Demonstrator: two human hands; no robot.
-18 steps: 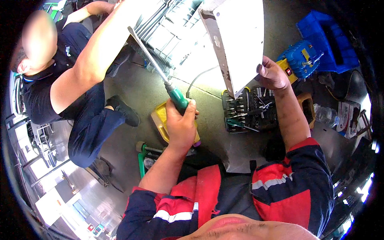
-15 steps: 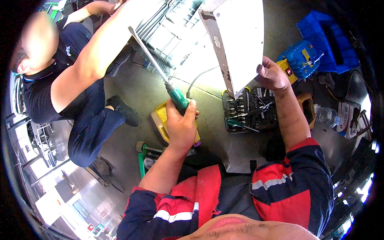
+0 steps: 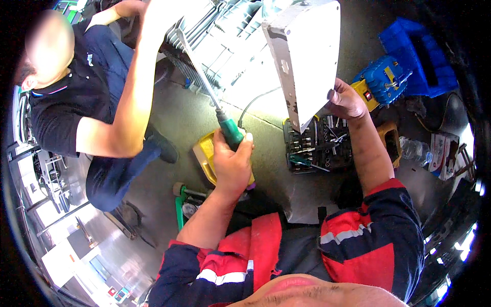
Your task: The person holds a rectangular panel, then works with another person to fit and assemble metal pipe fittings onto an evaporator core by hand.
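Observation:
My left hand [image 3: 232, 166] is wrapped round the green handle of a long flat-bladed screwdriver [image 3: 229, 128]. Its steel shaft slants up and to the left, toward the brightly lit finned metal machine [image 3: 230, 30]; whether the tip touches anything, I cannot tell. On the right, my right hand [image 3: 350, 102] grips the lower right edge of a white metal panel [image 3: 313, 56] with a folded, holed side. The panel stands tilted in front of the machine, its lower corner over an open socket set [image 3: 319, 148], where another green-handled screwdriver [image 3: 307, 161] lies.
A co-worker [image 3: 97, 102] sits at the left, one arm reaching to the machine. Behind my left hand is a yellow container [image 3: 203, 153]. At the right are a blue pump [image 3: 386, 79], a blue crate [image 3: 424, 61] and a plastic bottle [image 3: 413, 149]. A cable [image 3: 250, 105] crosses the floor.
The co-worker's elbow has dropped and the forearm is now steeper. The white panel has shifted slightly right and down in my right hand. The screwdriver's tip has moved slightly right.

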